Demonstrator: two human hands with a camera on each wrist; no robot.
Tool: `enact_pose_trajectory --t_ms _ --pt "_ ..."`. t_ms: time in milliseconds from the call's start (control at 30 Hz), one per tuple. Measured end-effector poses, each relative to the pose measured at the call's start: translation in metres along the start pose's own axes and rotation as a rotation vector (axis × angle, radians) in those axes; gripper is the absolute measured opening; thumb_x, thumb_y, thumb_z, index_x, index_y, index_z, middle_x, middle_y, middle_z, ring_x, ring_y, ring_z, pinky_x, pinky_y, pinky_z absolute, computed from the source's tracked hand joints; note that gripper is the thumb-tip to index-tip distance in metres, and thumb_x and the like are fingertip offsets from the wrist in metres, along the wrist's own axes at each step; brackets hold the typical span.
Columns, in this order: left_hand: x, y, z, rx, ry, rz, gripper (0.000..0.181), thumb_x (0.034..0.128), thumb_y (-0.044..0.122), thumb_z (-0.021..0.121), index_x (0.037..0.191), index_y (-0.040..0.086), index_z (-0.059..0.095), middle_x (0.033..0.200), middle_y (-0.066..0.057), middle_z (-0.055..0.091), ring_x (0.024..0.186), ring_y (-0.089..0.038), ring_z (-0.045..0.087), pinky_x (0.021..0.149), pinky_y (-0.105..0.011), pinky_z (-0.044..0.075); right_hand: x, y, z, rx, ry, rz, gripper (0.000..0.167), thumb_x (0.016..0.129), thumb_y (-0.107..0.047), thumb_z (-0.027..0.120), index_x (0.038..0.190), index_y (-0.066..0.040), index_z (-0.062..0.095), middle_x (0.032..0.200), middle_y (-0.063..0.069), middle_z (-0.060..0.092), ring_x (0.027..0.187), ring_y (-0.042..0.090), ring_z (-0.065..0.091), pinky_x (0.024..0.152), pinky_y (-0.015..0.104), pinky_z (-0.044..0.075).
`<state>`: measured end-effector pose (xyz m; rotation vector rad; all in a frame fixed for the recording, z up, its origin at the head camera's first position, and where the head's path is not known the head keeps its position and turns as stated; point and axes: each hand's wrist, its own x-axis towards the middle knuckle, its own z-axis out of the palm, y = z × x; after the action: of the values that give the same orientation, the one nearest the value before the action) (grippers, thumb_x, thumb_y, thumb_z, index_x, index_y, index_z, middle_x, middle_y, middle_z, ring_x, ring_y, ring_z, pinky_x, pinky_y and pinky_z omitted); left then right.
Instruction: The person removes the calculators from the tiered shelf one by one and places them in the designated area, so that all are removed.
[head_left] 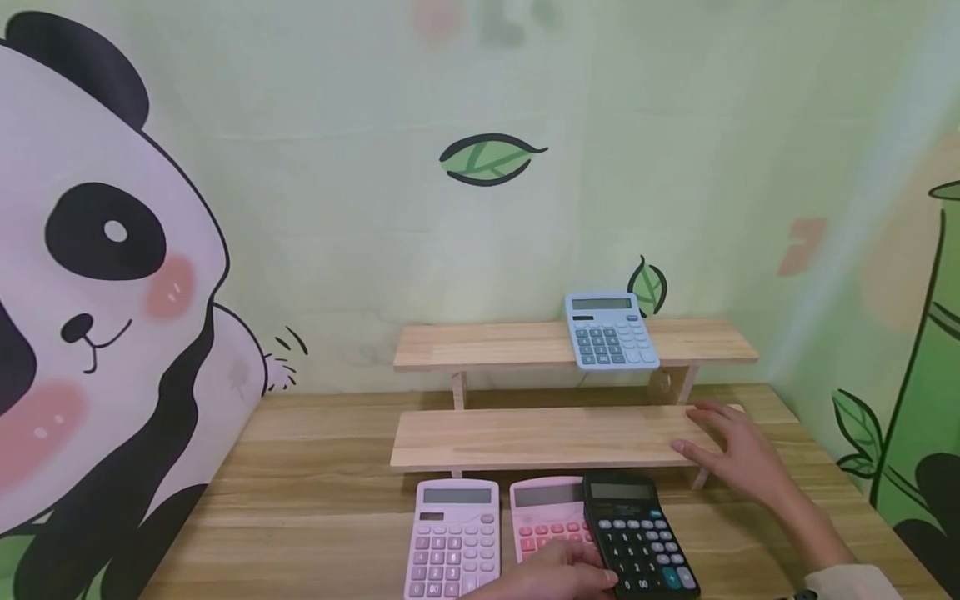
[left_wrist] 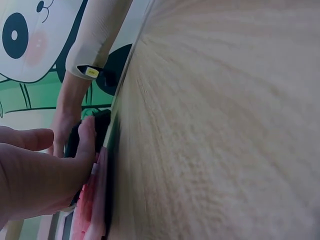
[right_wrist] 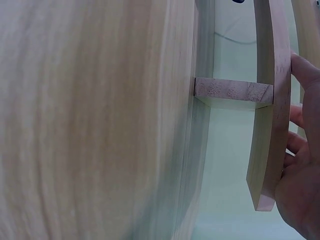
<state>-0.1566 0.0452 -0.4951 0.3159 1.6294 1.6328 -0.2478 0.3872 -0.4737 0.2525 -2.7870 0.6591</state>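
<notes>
My left hand (head_left: 558, 573) holds the black calculator (head_left: 637, 537) by its lower left side. That calculator overlaps the right part of a pink calculator (head_left: 547, 508) on the table; in the left wrist view a finger of my hand lies across the black calculator (left_wrist: 102, 127), above the pink calculator's edge (left_wrist: 86, 210). A lilac calculator (head_left: 453, 542) lies to their left. My right hand (head_left: 742, 454) is at the right end of the lower wooden shelf (head_left: 532, 437), fingers spread and loosely bent. In the right wrist view it lies against the shelf board (right_wrist: 281, 115), gripping no calculator.
A blue calculator (head_left: 611, 332) leans on the upper wooden shelf (head_left: 480, 346), right of its middle. Both shelves stand on the wood-grain table (head_left: 300, 483), against a green printed backdrop (head_left: 337, 208) with a panda at left.
</notes>
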Motion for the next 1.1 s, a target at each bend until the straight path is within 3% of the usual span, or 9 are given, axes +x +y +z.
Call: enact_pose_trajectory --t_ms 133,367,433,533,600,667,800,933,1100 --pt "-0.006 0.003 0.002 0.017 -0.003 -0.013 0.025 0.1034 0.018 0.064 0.121 0.002 0.073 0.106 -0.009 0.078 0.099 -0.015 0.074 0.091 -0.032 0.063 0.0 -0.001 0.0 -0.003 -0.007 0.009 0.074 0.097 -0.054 0.074 0.14 0.005 0.062 0.151 0.033 0.049 0.139 0.056 0.041 0.112 0.077 0.033" --pt "-0.018 0.007 0.002 0.005 -0.087 -0.057 0.04 0.1049 0.027 0.061 0.135 0.001 0.064 0.114 -0.006 0.074 0.104 -0.018 0.07 0.1 -0.04 0.06 0.001 -0.001 0.0 0.0 -0.012 0.016 0.075 0.097 -0.055 0.073 0.141 0.005 0.061 0.152 0.032 0.049 0.14 0.056 0.04 0.112 0.077 0.033" --pt "-0.009 -0.002 0.0 -0.008 -0.08 -0.072 0.045 0.1035 0.03 0.064 0.138 0.001 0.06 0.115 -0.007 0.072 0.106 -0.02 0.069 0.102 -0.043 0.059 0.0 0.0 0.0 0.0 -0.011 0.017 0.075 0.097 -0.055 0.073 0.141 0.005 0.062 0.152 0.032 0.049 0.14 0.056 0.04 0.112 0.077 0.033" --pt "0.02 -0.033 -0.008 -0.018 -0.048 -0.05 0.05 0.0984 0.033 0.072 0.137 0.003 0.06 0.113 -0.009 0.072 0.105 -0.023 0.069 0.098 -0.045 0.061 0.0 0.001 0.001 -0.003 -0.01 0.015 0.075 0.096 -0.055 0.073 0.141 0.004 0.062 0.152 0.032 0.049 0.14 0.056 0.041 0.112 0.076 0.033" --pt "0.028 -0.039 -0.009 -0.015 -0.035 -0.026 0.049 0.0974 0.032 0.073 0.135 0.004 0.061 0.112 -0.008 0.072 0.104 -0.022 0.07 0.095 -0.042 0.062 0.0 0.002 0.002 -0.005 -0.01 0.016 0.075 0.096 -0.055 0.073 0.141 0.004 0.062 0.152 0.032 0.049 0.14 0.056 0.041 0.112 0.077 0.033" --pt "0.024 -0.032 -0.005 -0.01 -0.02 -0.008 0.046 0.0987 0.028 0.072 0.135 0.002 0.061 0.112 -0.008 0.072 0.104 -0.022 0.071 0.095 -0.042 0.062 0.0 0.002 0.002 -0.007 -0.007 0.014 0.075 0.096 -0.056 0.073 0.141 0.004 0.062 0.152 0.032 0.049 0.14 0.056 0.041 0.112 0.076 0.033" --pt "-0.005 0.007 0.009 0.001 -0.02 -0.044 0.042 0.1037 0.022 0.064 0.138 -0.002 0.058 0.114 -0.007 0.071 0.105 -0.017 0.069 0.098 -0.038 0.061 0.0 0.003 0.003 -0.006 -0.002 0.011 0.075 0.096 -0.055 0.074 0.14 0.005 0.063 0.151 0.033 0.05 0.14 0.056 0.041 0.112 0.076 0.034" --pt "-0.012 0.014 0.01 0.023 -0.029 -0.07 0.042 0.1037 0.025 0.064 0.137 0.0 0.058 0.113 -0.005 0.07 0.102 -0.014 0.068 0.097 -0.034 0.061 0.0 0.004 0.003 -0.006 0.004 0.001 0.074 0.096 -0.054 0.074 0.14 0.005 0.063 0.151 0.033 0.05 0.139 0.056 0.042 0.112 0.076 0.033" --pt "-0.014 0.012 0.011 0.032 -0.023 -0.069 0.045 0.1045 0.027 0.063 0.139 -0.001 0.057 0.116 -0.006 0.069 0.104 -0.02 0.067 0.103 -0.046 0.058 0.0 0.004 0.003 -0.007 0.008 -0.006 0.074 0.096 -0.054 0.074 0.14 0.004 0.062 0.151 0.033 0.05 0.139 0.056 0.042 0.112 0.076 0.032"
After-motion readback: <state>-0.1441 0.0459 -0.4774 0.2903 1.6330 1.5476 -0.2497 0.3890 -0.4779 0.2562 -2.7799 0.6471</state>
